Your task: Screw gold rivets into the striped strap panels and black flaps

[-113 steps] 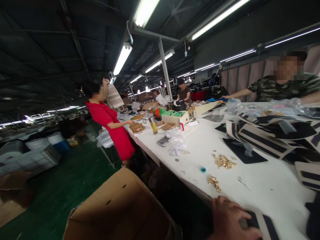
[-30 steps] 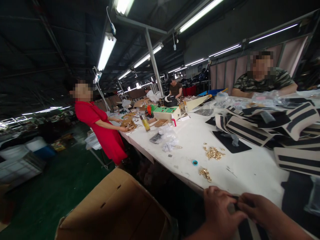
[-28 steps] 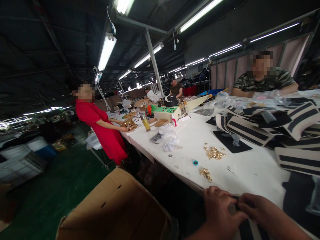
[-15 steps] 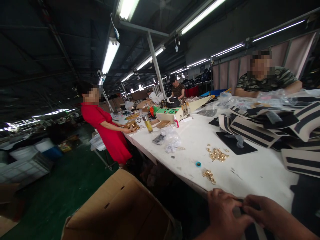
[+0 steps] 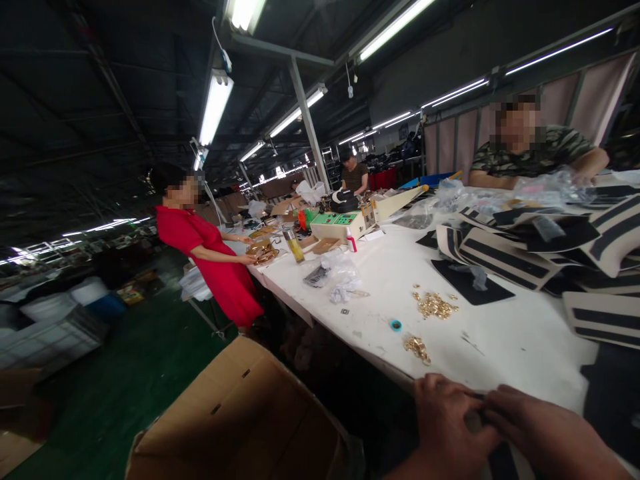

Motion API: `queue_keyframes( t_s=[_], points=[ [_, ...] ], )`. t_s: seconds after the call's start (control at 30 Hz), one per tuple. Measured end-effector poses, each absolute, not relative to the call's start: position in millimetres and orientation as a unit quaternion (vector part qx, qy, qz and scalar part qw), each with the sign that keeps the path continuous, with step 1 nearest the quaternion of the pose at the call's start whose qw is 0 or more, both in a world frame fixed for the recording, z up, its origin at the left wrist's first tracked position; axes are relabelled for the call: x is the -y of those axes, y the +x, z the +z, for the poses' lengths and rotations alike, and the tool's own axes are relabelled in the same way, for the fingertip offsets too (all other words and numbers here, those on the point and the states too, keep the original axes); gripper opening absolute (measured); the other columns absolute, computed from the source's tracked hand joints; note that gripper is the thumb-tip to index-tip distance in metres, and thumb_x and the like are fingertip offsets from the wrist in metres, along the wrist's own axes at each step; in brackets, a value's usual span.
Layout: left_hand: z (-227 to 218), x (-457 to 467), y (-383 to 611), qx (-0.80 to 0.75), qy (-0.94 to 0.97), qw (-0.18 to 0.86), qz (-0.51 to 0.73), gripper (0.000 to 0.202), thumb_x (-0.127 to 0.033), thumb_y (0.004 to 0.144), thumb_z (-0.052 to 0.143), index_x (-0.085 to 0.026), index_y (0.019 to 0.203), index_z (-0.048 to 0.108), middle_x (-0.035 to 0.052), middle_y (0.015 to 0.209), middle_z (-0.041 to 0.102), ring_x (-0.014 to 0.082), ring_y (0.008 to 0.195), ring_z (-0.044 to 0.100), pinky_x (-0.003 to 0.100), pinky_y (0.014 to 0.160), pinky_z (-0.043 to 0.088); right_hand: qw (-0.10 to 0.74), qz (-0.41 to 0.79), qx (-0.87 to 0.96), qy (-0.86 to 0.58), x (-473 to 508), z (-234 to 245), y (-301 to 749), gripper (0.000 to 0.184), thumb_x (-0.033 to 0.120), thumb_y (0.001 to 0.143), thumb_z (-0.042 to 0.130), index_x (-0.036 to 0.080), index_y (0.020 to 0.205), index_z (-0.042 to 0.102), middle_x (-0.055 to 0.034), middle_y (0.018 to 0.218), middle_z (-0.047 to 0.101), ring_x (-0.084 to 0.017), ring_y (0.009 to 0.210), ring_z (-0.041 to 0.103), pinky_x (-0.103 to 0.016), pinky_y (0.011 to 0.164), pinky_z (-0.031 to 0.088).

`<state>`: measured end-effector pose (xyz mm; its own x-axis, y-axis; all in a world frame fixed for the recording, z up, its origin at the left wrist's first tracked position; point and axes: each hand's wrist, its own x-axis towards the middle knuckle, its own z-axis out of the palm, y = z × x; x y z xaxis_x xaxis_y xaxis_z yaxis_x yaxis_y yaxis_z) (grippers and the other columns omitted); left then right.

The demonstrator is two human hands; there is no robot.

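Observation:
At the table's near edge, low on the right, my left hand (image 5: 450, 420) is closed with bent fingers on a black-and-cream striped panel (image 5: 503, 461). My right hand (image 5: 535, 427) grips the same panel from the other side, its fingertips close to the left thumb. Much of the panel is hidden under both hands and cut off by the bottom of the view. Just beyond the hands lie a small heap of gold metal fittings (image 5: 417, 348), a larger heap of similar gold fittings (image 5: 435, 305) and a small blue ring-shaped item (image 5: 396, 325).
Striped panels (image 5: 505, 259) are piled on the white table (image 5: 520, 340) at right. A large cardboard box (image 5: 235, 407) stands below its left edge. Farther back are a machine with green panels (image 5: 340, 225), a bottle (image 5: 295, 248) and several co-workers, one in red (image 5: 205, 247).
My right fingers have shifted slightly over the panel, while my left hand stays almost in place. The person in red has moved a hand over the gold-coloured items; the view has tilted slightly.

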<state>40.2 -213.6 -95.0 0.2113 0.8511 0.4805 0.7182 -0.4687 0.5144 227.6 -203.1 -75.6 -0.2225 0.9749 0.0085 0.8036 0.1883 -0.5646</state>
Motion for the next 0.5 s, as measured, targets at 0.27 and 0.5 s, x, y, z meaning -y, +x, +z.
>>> queue_keyframes(
  t_s=[0.27, 0.5],
  points=[
    [-97.9, 214.7, 38.5, -0.504, 0.758, 0.121, 0.396, 0.037, -0.049, 0.064, 0.097, -0.033, 0.092, 0.079, -0.0076, 0.105, 0.082, 0.024, 0.106, 0.067, 0.043, 0.095, 0.051, 0.211, 0.344, 0.713, -0.574, 192.1, -74.1, 233.6, 0.027, 0.051, 0.084, 0.065, 0.027, 0.074, 0.072, -0.0026, 0.074, 0.075, -0.025, 0.071, 0.07, -0.03, 0.067, 0.049],
    [-111.8, 210.9, 39.4, -0.512, 0.754, 0.125, 0.393, 0.04, -0.055, 0.06, 0.096, -0.036, 0.092, 0.08, -0.004, 0.102, 0.082, 0.0285, 0.105, 0.067, 0.047, 0.092, 0.052, 0.205, 0.366, 0.723, -0.549, 180.7, -80.9, 235.7, 0.028, 0.047, 0.081, 0.065, 0.023, 0.066, 0.067, -0.0027, 0.066, 0.071, -0.023, 0.067, 0.067, -0.029, 0.062, 0.046]
  ],
)
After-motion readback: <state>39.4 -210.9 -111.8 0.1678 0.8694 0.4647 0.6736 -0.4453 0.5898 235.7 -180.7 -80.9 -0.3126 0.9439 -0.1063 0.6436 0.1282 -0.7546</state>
